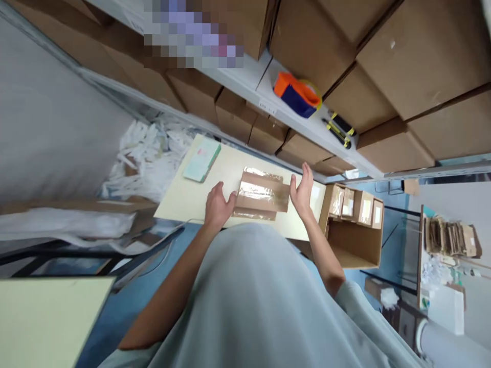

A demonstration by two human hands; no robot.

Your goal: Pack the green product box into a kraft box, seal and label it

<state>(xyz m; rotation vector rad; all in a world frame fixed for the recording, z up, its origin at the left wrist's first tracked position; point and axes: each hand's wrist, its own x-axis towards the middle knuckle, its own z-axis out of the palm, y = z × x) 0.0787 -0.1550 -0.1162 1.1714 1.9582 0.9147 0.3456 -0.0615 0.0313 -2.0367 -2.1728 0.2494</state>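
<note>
On the pale table lies a flat brown cardboard package with shiny clear tape across its middle and along its long edges. My left hand is at its left end, thumb near the cardboard, with nothing in the fingers. At the opposite end, my right hand is raised with its fingers stretched out and the palm facing the package. Whether either hand touches the cardboard I cannot tell. A mint-green box lies toward the table's far left corner.
An open carton holding several labelled brown boxes stands right of the table. Behind it, a shelf carries cartons, an orange-and-blue tape dispenser and yellow-black cutters. White paper scraps are heaped to the left.
</note>
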